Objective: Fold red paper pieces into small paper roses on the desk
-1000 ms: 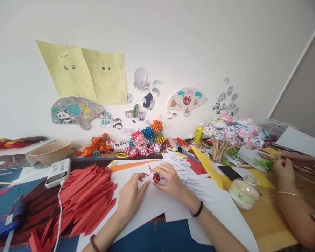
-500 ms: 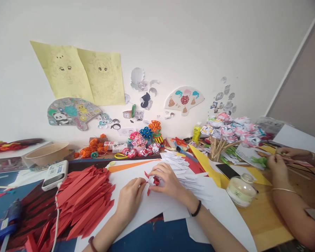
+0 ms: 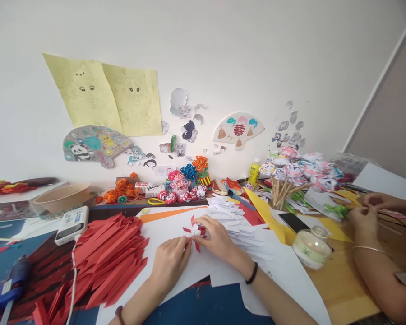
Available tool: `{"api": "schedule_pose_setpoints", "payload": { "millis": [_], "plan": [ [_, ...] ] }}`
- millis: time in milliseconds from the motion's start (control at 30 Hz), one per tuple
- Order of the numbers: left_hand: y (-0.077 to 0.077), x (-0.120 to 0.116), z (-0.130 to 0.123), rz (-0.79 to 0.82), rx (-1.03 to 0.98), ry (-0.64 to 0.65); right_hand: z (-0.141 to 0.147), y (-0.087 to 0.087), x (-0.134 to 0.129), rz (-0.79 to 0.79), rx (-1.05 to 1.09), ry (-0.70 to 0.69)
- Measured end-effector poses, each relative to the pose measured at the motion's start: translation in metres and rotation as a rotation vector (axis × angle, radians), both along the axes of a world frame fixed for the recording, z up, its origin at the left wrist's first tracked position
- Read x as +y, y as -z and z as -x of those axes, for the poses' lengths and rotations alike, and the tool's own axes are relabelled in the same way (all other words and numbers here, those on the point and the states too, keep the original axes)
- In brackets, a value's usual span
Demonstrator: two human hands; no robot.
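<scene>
Between my hands is a small red-and-white paper flower [image 3: 195, 229] with red strip ends sticking out around it. My right hand [image 3: 214, 237] curls over its right side, thumb and fingers closed on it. At its lower left edge, my left hand [image 3: 172, 258] pinches one of the red ends with thumb and forefinger. Under both hands lie white paper sheets [image 3: 203, 267]. A thick heap of folded red paper strips [image 3: 113, 259] is left of my left hand. White paper strips [image 3: 238, 223] fan out behind and right of my right hand.
A white power bank [image 3: 72, 225] with a cable and a blue glue gun [image 3: 10, 284] are at left. At right stand a glass jar [image 3: 311, 248], a phone [image 3: 293, 222] and a bunch of paper flowers [image 3: 297, 167]. A co-worker's hands [image 3: 367, 216] work at far right.
The paper flower has turned in my fingers, so its red ends point differently. My left hand has shifted slightly right and down, to its lower edge.
</scene>
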State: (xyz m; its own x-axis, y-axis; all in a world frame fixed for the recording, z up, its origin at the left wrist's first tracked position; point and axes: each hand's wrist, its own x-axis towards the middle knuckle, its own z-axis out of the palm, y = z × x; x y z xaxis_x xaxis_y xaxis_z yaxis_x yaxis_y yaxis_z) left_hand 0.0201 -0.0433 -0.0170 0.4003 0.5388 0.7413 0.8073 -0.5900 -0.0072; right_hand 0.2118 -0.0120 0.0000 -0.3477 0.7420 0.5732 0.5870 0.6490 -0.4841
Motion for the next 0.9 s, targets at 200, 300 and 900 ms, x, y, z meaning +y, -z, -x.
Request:
{"api": "schedule_pose_setpoints", "payload": {
  "millis": [200,300,900],
  "plan": [
    [-0.0001,-0.0013,-0.0015,-0.013,0.017,0.002,-0.0017,0.0002,0.0,0.027,0.029,-0.049],
    [0.0,-0.0014,-0.0022,-0.007,0.012,0.006,-0.0018,-0.0005,-0.0004,0.003,0.01,-0.05],
    [0.0004,-0.0031,-0.006,0.023,-0.021,0.026,-0.0033,0.0,-0.0018,-0.148,-0.133,-0.078]
  ]
}}
